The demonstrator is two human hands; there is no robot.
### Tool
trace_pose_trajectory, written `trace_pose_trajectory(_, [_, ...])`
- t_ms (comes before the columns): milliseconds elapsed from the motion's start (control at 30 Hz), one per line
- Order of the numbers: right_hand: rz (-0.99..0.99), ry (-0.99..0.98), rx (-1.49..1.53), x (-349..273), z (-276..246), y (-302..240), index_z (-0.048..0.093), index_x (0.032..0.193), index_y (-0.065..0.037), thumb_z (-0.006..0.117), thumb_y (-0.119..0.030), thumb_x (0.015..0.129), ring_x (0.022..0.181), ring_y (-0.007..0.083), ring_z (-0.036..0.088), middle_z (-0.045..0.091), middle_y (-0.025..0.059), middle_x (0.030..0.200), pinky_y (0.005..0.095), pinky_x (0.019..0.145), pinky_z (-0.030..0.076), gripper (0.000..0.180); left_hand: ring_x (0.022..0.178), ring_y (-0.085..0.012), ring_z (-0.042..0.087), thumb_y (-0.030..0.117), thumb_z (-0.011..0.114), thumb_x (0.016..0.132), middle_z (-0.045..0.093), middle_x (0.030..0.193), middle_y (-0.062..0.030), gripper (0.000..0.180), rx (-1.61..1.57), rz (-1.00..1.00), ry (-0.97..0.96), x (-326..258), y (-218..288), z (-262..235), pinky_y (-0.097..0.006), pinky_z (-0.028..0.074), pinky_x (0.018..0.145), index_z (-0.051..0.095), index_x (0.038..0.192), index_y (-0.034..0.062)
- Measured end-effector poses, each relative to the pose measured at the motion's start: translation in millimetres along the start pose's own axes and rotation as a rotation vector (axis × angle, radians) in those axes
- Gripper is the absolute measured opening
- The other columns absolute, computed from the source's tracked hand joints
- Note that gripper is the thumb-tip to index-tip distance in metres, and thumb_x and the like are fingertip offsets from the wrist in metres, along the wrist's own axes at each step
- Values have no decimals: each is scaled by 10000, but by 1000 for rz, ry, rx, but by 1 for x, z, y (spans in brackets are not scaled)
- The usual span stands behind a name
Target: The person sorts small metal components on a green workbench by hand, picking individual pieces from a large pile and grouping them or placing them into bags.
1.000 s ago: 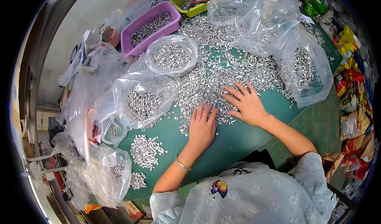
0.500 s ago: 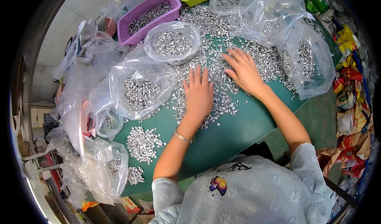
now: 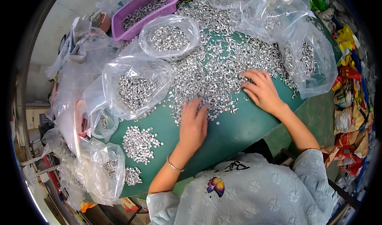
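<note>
My left hand (image 3: 193, 125) lies flat, palm down, at the near edge of the big heap of small silvery metal rings (image 3: 217, 61) spread over the green worktop (image 3: 234, 133). Its fingers are stretched out and close together, holding nothing, only pressing on the loose rings at the heap's rim. A thin bangle (image 3: 174, 166) sits at that wrist. My right hand (image 3: 260, 90) rests on the heap's right-hand near edge, fingers spread and slightly curled over the rings, also gripping nothing that I can see. I judge both hands lie flat like this because the pieces are too small and many to pick singly; a flat palm can spread and sweep them.

Left of the heap stand open clear plastic bags (image 3: 135, 89), mouths rolled wide so that rings drop in easily, and another bag (image 3: 169, 36) sits just beyond. A purple tray (image 3: 143, 10) of rings stands at the heap's far left. Nearer me than the heap, to its left, a small separate pile (image 3: 139, 143) lies apart on the bare worktop. A larger bag (image 3: 310, 61) borders the heap's right.
</note>
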State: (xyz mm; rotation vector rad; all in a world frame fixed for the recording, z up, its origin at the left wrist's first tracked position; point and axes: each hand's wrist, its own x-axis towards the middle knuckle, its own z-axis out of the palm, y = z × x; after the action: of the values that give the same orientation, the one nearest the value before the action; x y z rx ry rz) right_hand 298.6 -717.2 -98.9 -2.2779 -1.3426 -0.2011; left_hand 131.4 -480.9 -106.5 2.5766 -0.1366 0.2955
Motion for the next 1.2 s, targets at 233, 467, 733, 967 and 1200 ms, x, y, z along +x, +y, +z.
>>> trace_pose_trajectory(233, [179, 239, 124, 23, 13, -1, 602, 931, -58, 664, -51, 817, 889, 254, 562, 611, 67, 910, 378, 829, 398, 130, 1384, -451, 243, 178, 658, 860, 316, 1491, -192, 599, 232, -284, 7, -2, 4, 6, -612, 223, 1083, 414, 1396, 68])
trace_pose_trajectory(467, [471, 387, 293, 16, 4, 23, 661, 1017, -9, 607, -20, 881, 808, 209, 604, 633, 103, 886, 316, 748, 461, 147, 1362, -481, 261, 97, 621, 851, 326, 1489, -170, 541, 114, -186, -47, -19, 9, -5, -638, 247, 1064, 462, 1367, 74])
trace_pose_trajectory(733, [372, 330, 131, 17, -10, 42, 666, 1024, 9, 611, 12, 868, 694, 204, 591, 661, 127, 878, 290, 657, 476, 165, 1336, -452, 309, -5, 571, 825, 382, 1443, -138, 440, 140, -130, -73, -31, 26, -4, -665, 200, 1067, 575, 1253, 98])
trace_pose_trajectory(967, [580, 292, 421, 9, -18, 41, 660, 1059, 7, 574, -20, 910, 761, 106, 555, 644, 52, 899, 242, 697, 447, 174, 1061, -265, 526, 56, 666, 822, 566, 1150, -94, 348, 64, -82, 135, 30, 26, -1, -465, 322, 975, 599, 1163, 57])
trace_pose_trajectory(1200, [498, 138, 344, 16, -20, 28, 659, 1010, -4, 547, -109, 925, 899, 286, 628, 658, 148, 962, 356, 810, 479, 175, 946, -253, 513, 116, 705, 794, 552, 999, -76, 273, 176, 16, 176, 113, 23, 40, -418, 330, 845, 625, 1050, 67])
